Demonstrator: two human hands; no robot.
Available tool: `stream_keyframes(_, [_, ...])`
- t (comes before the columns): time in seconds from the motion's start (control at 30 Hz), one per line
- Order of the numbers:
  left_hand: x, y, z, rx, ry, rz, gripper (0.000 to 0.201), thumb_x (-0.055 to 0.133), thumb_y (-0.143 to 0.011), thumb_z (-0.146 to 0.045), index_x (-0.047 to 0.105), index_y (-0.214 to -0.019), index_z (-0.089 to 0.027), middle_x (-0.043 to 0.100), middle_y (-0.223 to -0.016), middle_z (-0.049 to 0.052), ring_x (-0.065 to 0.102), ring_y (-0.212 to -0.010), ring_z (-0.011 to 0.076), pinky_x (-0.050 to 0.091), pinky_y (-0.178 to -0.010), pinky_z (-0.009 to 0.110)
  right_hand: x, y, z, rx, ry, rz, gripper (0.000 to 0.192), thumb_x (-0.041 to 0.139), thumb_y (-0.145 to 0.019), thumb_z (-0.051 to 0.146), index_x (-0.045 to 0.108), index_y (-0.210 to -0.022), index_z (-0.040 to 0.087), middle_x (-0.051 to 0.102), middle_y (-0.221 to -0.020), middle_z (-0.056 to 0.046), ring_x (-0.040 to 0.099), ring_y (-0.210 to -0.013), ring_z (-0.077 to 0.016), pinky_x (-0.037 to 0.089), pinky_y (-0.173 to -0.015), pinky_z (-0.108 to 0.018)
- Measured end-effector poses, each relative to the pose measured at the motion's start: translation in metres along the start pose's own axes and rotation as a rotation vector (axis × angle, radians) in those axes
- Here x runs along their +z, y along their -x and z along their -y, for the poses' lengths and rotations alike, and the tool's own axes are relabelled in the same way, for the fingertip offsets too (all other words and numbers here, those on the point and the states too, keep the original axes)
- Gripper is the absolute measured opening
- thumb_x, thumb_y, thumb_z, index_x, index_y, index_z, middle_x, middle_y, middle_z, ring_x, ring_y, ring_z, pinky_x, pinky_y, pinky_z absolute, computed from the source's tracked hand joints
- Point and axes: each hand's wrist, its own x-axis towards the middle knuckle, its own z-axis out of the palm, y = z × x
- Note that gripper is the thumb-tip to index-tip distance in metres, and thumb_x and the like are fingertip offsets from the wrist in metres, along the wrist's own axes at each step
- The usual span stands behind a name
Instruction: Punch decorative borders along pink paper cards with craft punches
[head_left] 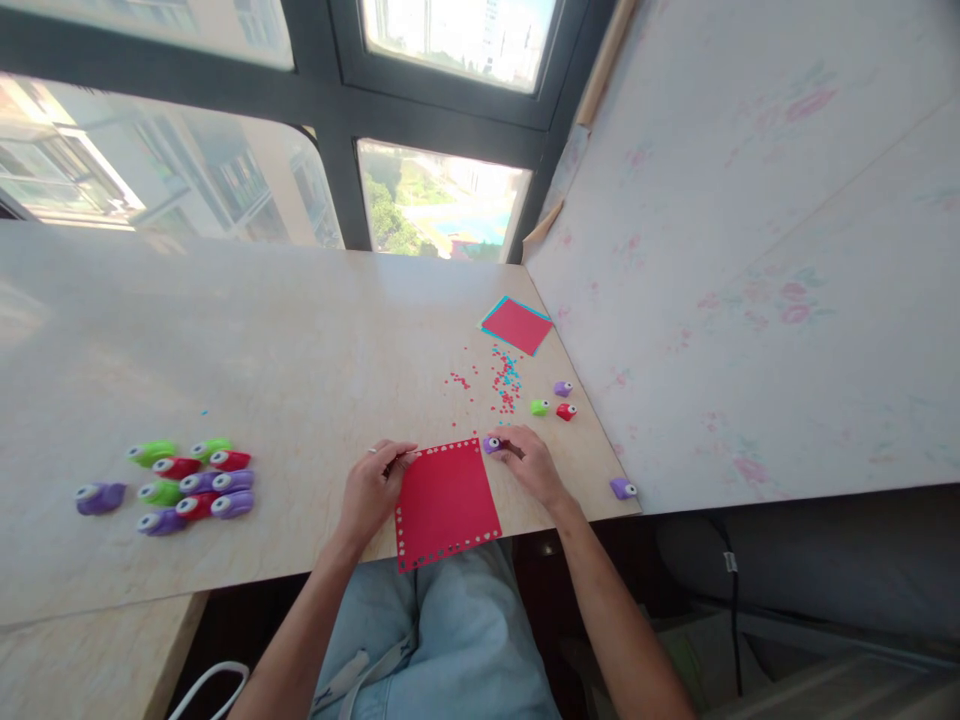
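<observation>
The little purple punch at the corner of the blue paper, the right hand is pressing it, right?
Not quite: the paper is red, not blue. The head view shows the right hand on the little purple punch at that sheet's far right corner.

A pale marble-look table (262, 330) meets a dark-framed window (337, 110), bright daylight outside, floral wall (750, 250) at right.
</observation>
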Motion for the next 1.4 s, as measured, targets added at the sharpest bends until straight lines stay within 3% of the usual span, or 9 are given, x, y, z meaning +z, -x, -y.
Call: stream_keyframes(1.4, [-0.0014,0.0001,-0.0055,-0.012,0.003,-0.018,0.020,0.052,-0.093,-0.029,0.071,-0.091,-0.020,0.071,-0.086,0.006,0.064,-0.081,0.0185,0.049,-0.073,0.030,0.0023,-0.0045,0.0048,-0.036,0.021,0.027,0.024,0.064,-0.087,0.022,0.072,-0.108,0.028,0.073,-0.108,-0.006,0.066,-0.104,-0.0229,0.053,-0.095,-0.042])
